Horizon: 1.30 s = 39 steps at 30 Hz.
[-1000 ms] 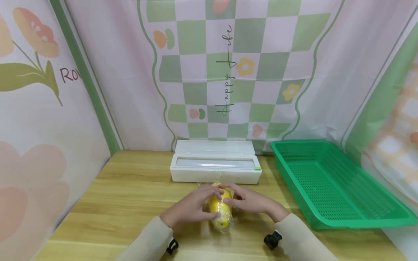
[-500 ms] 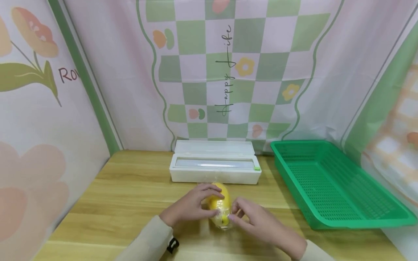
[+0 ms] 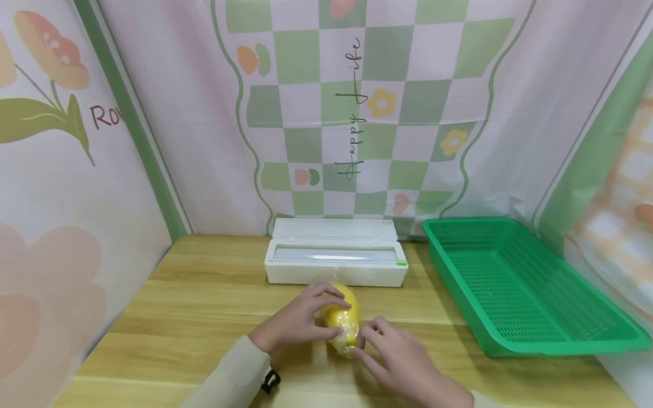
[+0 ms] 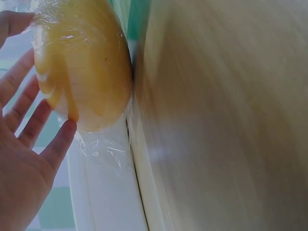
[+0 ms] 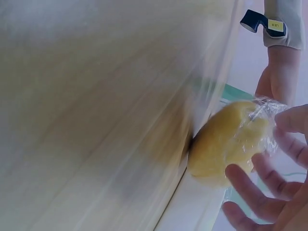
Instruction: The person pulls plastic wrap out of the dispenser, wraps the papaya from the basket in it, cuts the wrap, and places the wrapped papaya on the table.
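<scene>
A yellow oval fruit [image 3: 348, 311] in clear plastic wrap [image 5: 266, 113] lies on the wooden table in the middle of the head view. My left hand [image 3: 301, 317] holds it from the left, with fingers arched over its top and the thumb near its closer end. In the left wrist view, the fingertips [image 4: 67, 126] touch its side, and loose film sticks out past its far end. My right hand [image 3: 400, 354] is at the closer right end, where thumb and forefinger pinch the crumpled wrap. Its other fingers [image 5: 245, 185] are spread beside the fruit.
A white plastic wrap box [image 3: 336, 275] with a raised lid stands just behind the fruit, a film roll showing inside. At right sits a green perforated basket [image 3: 461, 294]. Patterned curtains [image 3: 342, 113] rise behind and at both sides of the table [image 3: 204, 294].
My right hand has moved from the fruit's upper right down to its closer end and taken the wrap there. My left hand has stayed on the fruit.
</scene>
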Available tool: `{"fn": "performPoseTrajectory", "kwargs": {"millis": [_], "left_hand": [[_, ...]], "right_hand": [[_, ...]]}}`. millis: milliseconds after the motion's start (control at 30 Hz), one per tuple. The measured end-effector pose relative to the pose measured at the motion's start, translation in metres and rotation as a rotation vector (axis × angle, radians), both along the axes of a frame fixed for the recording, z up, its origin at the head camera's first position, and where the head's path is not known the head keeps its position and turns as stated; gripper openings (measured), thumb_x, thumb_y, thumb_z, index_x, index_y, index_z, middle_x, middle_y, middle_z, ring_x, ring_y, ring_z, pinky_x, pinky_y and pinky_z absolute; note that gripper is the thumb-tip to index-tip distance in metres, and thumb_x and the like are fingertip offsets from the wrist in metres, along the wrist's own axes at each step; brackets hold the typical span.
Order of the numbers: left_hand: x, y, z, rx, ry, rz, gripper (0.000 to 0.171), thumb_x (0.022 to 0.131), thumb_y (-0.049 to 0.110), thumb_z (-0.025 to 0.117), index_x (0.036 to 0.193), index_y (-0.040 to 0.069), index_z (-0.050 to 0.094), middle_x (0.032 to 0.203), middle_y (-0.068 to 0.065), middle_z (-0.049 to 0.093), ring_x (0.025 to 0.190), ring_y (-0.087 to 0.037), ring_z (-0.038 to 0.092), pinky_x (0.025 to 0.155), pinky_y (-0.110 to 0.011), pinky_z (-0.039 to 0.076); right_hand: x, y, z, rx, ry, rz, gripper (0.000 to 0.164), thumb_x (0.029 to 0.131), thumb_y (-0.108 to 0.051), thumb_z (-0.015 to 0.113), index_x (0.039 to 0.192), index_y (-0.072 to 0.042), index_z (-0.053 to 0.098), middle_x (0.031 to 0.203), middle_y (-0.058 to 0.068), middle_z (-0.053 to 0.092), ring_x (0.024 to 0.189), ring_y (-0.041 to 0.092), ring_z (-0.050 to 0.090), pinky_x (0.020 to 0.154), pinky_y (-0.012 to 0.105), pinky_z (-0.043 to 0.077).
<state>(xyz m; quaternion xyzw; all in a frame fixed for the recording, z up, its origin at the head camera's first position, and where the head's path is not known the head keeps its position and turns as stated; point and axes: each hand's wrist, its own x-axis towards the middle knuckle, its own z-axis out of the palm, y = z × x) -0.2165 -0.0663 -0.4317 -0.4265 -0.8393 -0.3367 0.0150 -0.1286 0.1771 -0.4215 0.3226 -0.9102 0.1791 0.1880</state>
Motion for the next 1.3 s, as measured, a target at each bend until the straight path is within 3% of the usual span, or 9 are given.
{"fn": "performPoseTrajectory", "kwargs": {"millis": [200, 367, 433, 667, 800, 933, 1100, 1300], "left_hand": [[0.001, -0.001, 0.003, 0.014, -0.006, -0.002, 0.047, 0.087, 0.031, 0.078, 0.131, 0.022, 0.065, 0.14, 0.008, 0.05, 0.132, -0.013, 0.042, 0.109, -0.041, 0.04], [0.001, -0.002, 0.003, 0.01, -0.008, 0.007, 0.047, 0.088, 0.033, 0.077, 0.132, 0.022, 0.064, 0.141, 0.008, 0.05, 0.132, -0.013, 0.042, 0.109, -0.042, 0.04], [0.001, -0.002, 0.003, 0.013, -0.01, 0.007, 0.046, 0.089, 0.033, 0.077, 0.132, 0.022, 0.064, 0.141, 0.008, 0.05, 0.132, -0.014, 0.041, 0.109, -0.043, 0.04], [-0.001, -0.003, 0.001, 0.037, 0.001, -0.001, 0.045, 0.086, 0.029, 0.079, 0.129, 0.02, 0.066, 0.138, 0.008, 0.052, 0.131, -0.013, 0.043, 0.109, -0.041, 0.041], [-0.001, -0.001, 0.0, 0.027, 0.026, -0.009, 0.044, 0.086, 0.031, 0.079, 0.128, 0.021, 0.067, 0.138, 0.007, 0.053, 0.131, -0.013, 0.043, 0.11, -0.041, 0.039], [-0.001, -0.001, -0.001, 0.027, 0.023, -0.004, 0.045, 0.086, 0.031, 0.08, 0.128, 0.022, 0.067, 0.138, 0.009, 0.053, 0.132, -0.013, 0.043, 0.111, -0.041, 0.038], [-0.001, -0.001, -0.001, 0.045, 0.0, -0.008, 0.045, 0.085, 0.029, 0.08, 0.127, 0.021, 0.067, 0.137, 0.009, 0.053, 0.132, -0.013, 0.043, 0.112, -0.041, 0.037], [0.001, -0.001, 0.0, 0.041, 0.026, -0.016, 0.054, 0.08, 0.039, 0.085, 0.127, 0.022, 0.066, 0.137, 0.007, 0.053, 0.131, -0.014, 0.043, 0.109, -0.04, 0.04]], "right_hand": [[-0.004, 0.004, 0.001, -0.104, 0.049, 0.061, 0.009, 0.091, -0.024, 0.071, 0.092, -0.026, 0.062, 0.091, -0.019, 0.058, 0.075, 0.004, 0.059, 0.063, 0.021, 0.051], [-0.001, 0.001, 0.001, -0.078, 0.035, 0.02, 0.029, 0.082, -0.041, 0.081, 0.098, -0.026, 0.062, 0.1, -0.018, 0.055, 0.084, 0.004, 0.058, 0.068, 0.025, 0.053], [-0.001, -0.001, 0.001, -0.064, 0.038, 0.022, 0.029, 0.081, -0.044, 0.082, 0.096, -0.028, 0.063, 0.102, -0.017, 0.054, 0.086, 0.003, 0.056, 0.068, 0.025, 0.052], [-0.004, -0.002, -0.002, -0.138, 0.039, 0.084, 0.019, 0.087, -0.018, 0.079, 0.094, -0.026, 0.063, 0.101, -0.012, 0.055, 0.083, 0.006, 0.058, 0.066, 0.022, 0.053], [-0.007, -0.001, -0.002, -0.157, -0.043, 0.09, 0.012, 0.095, -0.016, 0.07, 0.098, -0.022, 0.061, 0.1, -0.013, 0.055, 0.084, 0.004, 0.058, 0.068, 0.022, 0.055], [-0.014, -0.002, -0.002, -0.213, -0.249, 0.053, 0.005, 0.102, -0.022, 0.06, 0.098, -0.023, 0.057, 0.095, -0.014, 0.053, 0.083, 0.003, 0.056, 0.068, 0.023, 0.053], [-0.025, -0.006, 0.0, -0.272, -0.481, -0.008, 0.012, 0.105, -0.026, 0.054, 0.094, -0.022, 0.055, 0.09, -0.009, 0.052, 0.079, 0.008, 0.052, 0.065, 0.026, 0.048], [-0.036, -0.011, 0.001, -0.306, -0.555, -0.038, 0.014, 0.1, -0.018, 0.056, 0.087, -0.019, 0.056, 0.085, -0.005, 0.052, 0.075, 0.011, 0.05, 0.061, 0.026, 0.044]]}}
